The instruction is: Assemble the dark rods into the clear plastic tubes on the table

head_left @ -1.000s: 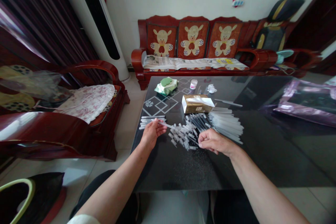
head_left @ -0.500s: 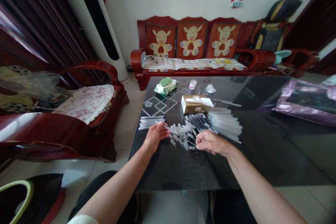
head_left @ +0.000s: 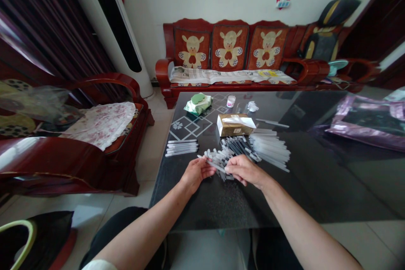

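My left hand (head_left: pixel 199 173) is closed around a slim whitish pen (head_left: pixel 218 166), its one end poking out past the thumb. At the pen's other end, the fingertips of my right hand (head_left: pixel 242 170) are pinched; a small cap may be between them, but it is too small to make out. Beneath and behind both hands lies a pile of short translucent pen caps (head_left: pixel 218 154). Dark pen parts (head_left: pixel 238 145) lie behind my right hand, beside a fan of long clear pen barrels (head_left: pixel 270 147). Left of the pile, several finished-looking pens (head_left: pixel 182 147) rest in a row.
A tissue box (head_left: pixel 236 125) stands behind the pen parts on the dark table (head_left: pixel 316 190). Farther back are a green wipes pack (head_left: pixel 198 103), a small jar (head_left: pixel 230 101) and a crumpled tissue (head_left: pixel 252 106). A purple-edged plastic bag (head_left: pixel 367 122) lies at the right.
My hands have come together over the cap pile: the left moved right with the pen, the right moved left from the pile's right edge to the pen's end.
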